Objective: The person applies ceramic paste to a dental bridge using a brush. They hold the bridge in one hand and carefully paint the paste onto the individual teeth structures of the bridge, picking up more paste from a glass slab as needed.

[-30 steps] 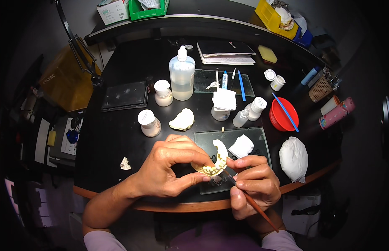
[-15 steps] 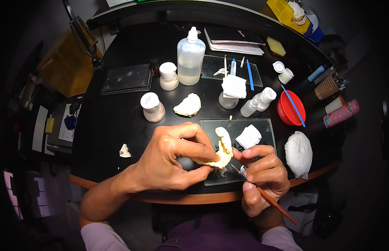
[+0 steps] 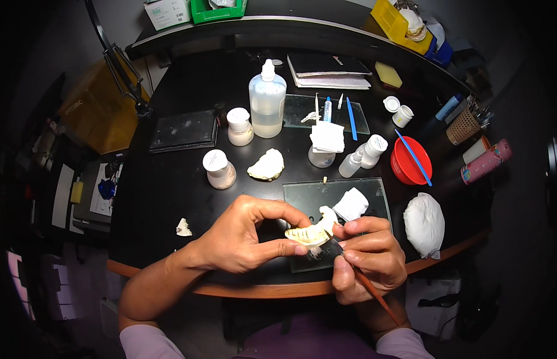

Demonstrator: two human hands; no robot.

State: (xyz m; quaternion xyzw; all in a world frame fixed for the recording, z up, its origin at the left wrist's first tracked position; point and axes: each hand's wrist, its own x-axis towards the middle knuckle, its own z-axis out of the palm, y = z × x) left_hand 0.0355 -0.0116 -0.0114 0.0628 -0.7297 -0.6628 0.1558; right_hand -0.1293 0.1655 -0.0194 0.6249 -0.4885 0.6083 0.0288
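My left hand (image 3: 245,234) pinches a cream-coloured dental cast (image 3: 307,236) between thumb and fingers, above a glass slab (image 3: 374,200). The curved cast shows a row of ridged marks along its near side. In my right hand (image 3: 374,258) is a slim brush (image 3: 375,291) with a reddish-brown handle, held like a pen. Its tip meets the right part of the cast, or comes very close to it. Beyond the hands, a folded white gauze pad (image 3: 351,204) lies on the slab.
Behind stand a large squeeze bottle (image 3: 268,105), powder jars (image 3: 219,170) and small white bottles (image 3: 373,151). Another cream plaster piece (image 3: 267,165) lies left of centre. To the right are a red bowl (image 3: 404,163) with a blue stick across it and a white bundle (image 3: 424,226).
The cast has been turned in my left hand, so its ridged side now shows. The brush tip has come up to the cast. The whole view has shifted, with the table lower in it.
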